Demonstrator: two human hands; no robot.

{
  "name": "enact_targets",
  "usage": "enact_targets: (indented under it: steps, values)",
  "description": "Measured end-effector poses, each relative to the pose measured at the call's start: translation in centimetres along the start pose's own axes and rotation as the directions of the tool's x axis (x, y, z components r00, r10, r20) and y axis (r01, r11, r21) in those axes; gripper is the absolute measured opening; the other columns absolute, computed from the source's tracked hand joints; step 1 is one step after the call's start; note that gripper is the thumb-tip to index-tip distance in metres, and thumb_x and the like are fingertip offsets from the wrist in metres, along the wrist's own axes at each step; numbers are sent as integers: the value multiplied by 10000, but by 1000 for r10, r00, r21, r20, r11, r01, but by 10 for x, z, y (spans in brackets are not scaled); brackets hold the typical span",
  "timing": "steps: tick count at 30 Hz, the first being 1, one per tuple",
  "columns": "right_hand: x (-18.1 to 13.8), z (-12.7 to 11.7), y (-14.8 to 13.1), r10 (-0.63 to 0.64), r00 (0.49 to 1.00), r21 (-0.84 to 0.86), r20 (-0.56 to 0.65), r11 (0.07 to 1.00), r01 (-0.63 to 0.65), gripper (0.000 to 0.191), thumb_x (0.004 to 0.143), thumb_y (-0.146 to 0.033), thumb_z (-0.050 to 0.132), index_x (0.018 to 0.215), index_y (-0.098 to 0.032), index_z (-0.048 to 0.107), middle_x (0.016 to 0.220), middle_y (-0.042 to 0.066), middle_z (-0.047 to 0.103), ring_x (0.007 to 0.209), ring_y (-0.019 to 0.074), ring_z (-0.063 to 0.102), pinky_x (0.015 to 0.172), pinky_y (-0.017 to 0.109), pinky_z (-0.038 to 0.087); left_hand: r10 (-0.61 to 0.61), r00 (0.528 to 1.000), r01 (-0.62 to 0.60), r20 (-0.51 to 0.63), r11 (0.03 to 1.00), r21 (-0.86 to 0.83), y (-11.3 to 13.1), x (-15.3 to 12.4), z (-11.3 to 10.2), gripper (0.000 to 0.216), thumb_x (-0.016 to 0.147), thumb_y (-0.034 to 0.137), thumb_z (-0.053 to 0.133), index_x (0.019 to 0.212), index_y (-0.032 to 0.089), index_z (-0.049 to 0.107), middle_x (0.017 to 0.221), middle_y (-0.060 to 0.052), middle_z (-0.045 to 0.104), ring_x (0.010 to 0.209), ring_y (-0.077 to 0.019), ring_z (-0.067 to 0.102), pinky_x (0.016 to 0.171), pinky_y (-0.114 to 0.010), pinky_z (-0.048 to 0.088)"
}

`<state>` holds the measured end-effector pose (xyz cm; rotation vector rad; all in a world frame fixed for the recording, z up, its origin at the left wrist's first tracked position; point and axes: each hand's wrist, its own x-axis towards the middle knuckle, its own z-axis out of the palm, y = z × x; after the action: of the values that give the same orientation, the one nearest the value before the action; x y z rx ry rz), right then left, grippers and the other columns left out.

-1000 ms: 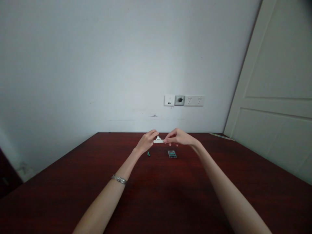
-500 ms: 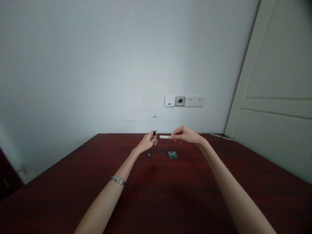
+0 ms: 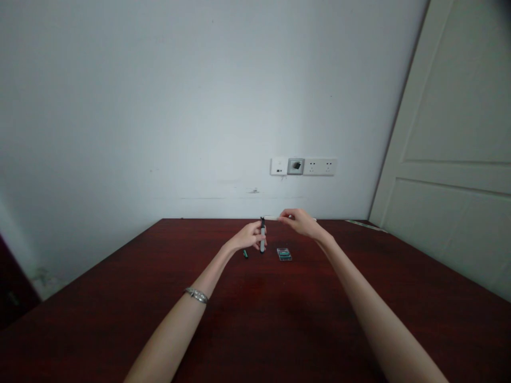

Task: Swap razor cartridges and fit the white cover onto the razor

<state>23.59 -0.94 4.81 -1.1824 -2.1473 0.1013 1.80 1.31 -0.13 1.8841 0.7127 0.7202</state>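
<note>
The left hand (image 3: 246, 238) is above the table (image 3: 255, 319), just left of and a little beyond the box (image 3: 284, 254). Its fingers are clamped on a pen (image 3: 262, 238), which stands upright, black end up, white barrel below. The pen's lower end is close to the table, just left of the box; whether it touches the wood cannot be told.

The right hand (image 3: 300, 222) is raised beyond the box and slightly to its right. Thumb and fingertips are pinched together on a white piece (image 3: 271, 217), thin and held level, pointing left. The free end of the white piece is just beside the pen's black top; whether the two touch cannot be told.

The box is small, clear and teal, and lies flat on the dark red table between the two forearms. A green piece (image 3: 245, 254), small and dark, lies on the table left of the box, beyond the pen and just under the left hand.

A bracelet (image 3: 195, 294) sits on the left wrist, well nearer the camera than the box. On the wall (image 3: 159, 106) behind the box is a row of sockets (image 3: 304, 166). A door (image 3: 451, 159) stands far right of the box.
</note>
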Motion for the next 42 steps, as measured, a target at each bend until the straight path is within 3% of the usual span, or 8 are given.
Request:
enact_targets:
  steps: [9, 16, 19, 23, 26, 34, 39, 42]
  values:
    - [3, 8, -2, -48, 999, 63, 8, 997, 47, 291, 810, -394, 493, 789, -162, 668, 711, 32, 661, 647, 141, 537, 644, 244, 377, 18, 999, -18, -27, 1000, 18, -2, 1, -1, 188, 765, 166, 524, 918, 151, 415, 694, -40, 631, 552, -145, 639, 484, -236, 503]
    - [-5, -9, 29, 92, 992, 106, -88, 991, -83, 346, 790, -441, 481, 679, -144, 622, 627, 32, 608, 597, 136, 510, 593, 251, 391, 10, 998, -12, -56, 1000, -21, 5, -1, -9, 185, 772, 183, 543, 890, 152, 404, 694, -41, 632, 545, -134, 638, 491, -220, 505]
    - [-4, -5, 18, 187, 982, 271, -28, 947, -172, 340, 780, -460, 490, 674, -149, 576, 589, 12, 557, 521, 106, 473, 502, 224, 402, -23, 997, 23, -76, 1000, -12, 4, 0, -7, 182, 770, 184, 548, 882, 146, 410, 664, -36, 627, 521, -136, 634, 471, -217, 504]
    - [-1, 14, -12, 301, 953, 543, 33, 795, -270, 308, 781, -453, 509, 729, -151, 539, 527, -32, 463, 405, 60, 381, 382, 195, 399, -31, 991, 32, -129, 999, 5, 2, 2, -4, 153, 765, 163, 545, 866, 137, 433, 630, -27, 618, 493, -135, 626, 448, -214, 503]
    - [0, 28, -26, 323, 944, 652, 69, 702, -288, 306, 792, -447, 508, 742, -146, 541, 493, -52, 426, 358, 42, 319, 329, 182, 369, -17, 989, 19, -149, 1000, 9, 0, 3, -3, 162, 757, 158, 557, 878, 131, 452, 625, -27, 617, 482, -132, 622, 442, -210, 500]
    - [-2, 20, -27, 313, 919, 604, 241, 693, -395, 305, 781, -407, 550, 674, -122, 548, 444, -50, 422, 330, 33, 314, 278, 157, 298, 8, 971, -5, -238, 1000, 13, 0, 4, -4, 137, 762, 125, 522, 883, 134, 457, 634, -27, 618, 491, -134, 622, 449, -218, 494]
    - [-1, 23, -30, 333, 938, 664, 93, 681, -307, 310, 804, -422, 514, 711, -128, 539, 456, -60, 415, 328, 30, 312, 287, 154, 306, 34, 981, -33, -192, 999, 7, -3, 7, -2, 134, 755, 135, 531, 866, 135, 457, 645, -32, 620, 487, -144, 623, 456, -239, 494]
    - [-1, 28, -33, 328, 935, 650, 132, 683, -332, 297, 807, -418, 507, 709, -137, 526, 446, -63, 416, 326, 36, 317, 289, 159, 313, 36, 983, -36, -178, 999, 6, -4, 8, -1, 169, 751, 139, 541, 905, 132, 473, 659, -35, 622, 501, -141, 626, 462, -230, 493]
